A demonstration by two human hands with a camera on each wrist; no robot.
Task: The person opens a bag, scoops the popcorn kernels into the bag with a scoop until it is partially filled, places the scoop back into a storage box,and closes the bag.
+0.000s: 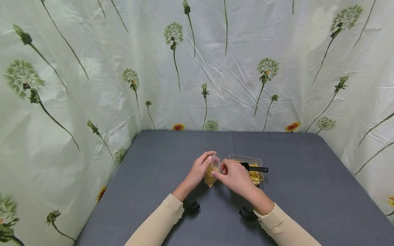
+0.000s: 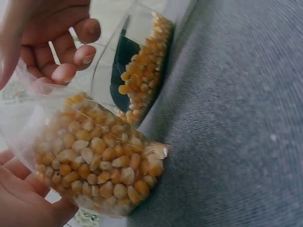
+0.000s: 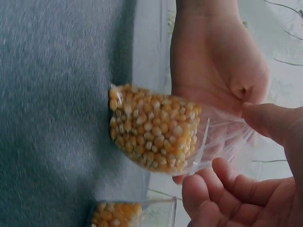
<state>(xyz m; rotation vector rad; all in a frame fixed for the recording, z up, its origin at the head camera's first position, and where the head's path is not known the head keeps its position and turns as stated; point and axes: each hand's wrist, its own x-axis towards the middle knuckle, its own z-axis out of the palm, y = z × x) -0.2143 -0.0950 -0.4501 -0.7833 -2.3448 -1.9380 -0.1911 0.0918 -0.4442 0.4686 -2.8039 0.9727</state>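
Note:
A clear plastic bag of corn kernels [image 1: 210,177] stands upright on the table between the two hands, its kernels filling the lower part. My left hand [image 1: 195,171] holds the bag from the left side, its fingers around the upper film. From the right, my right hand [image 1: 236,177] pinches the thin film near the bag's mouth with thumb and fingers, as the right wrist view shows around the loose film [image 3: 227,135]. Right behind that hand sits a clear box [image 1: 245,158] of corn kernels, partly hidden by it. A black scoop [image 1: 259,169] lies in the box, its handle over the right rim.
Grey cloth covers the table [image 1: 172,150]. A white curtain with a dandelion print [image 1: 227,75] hangs behind and along the sides. Black straps with small devices sit at both wrists, the left one [image 1: 192,207] and the right one [image 1: 247,214] close above the table.

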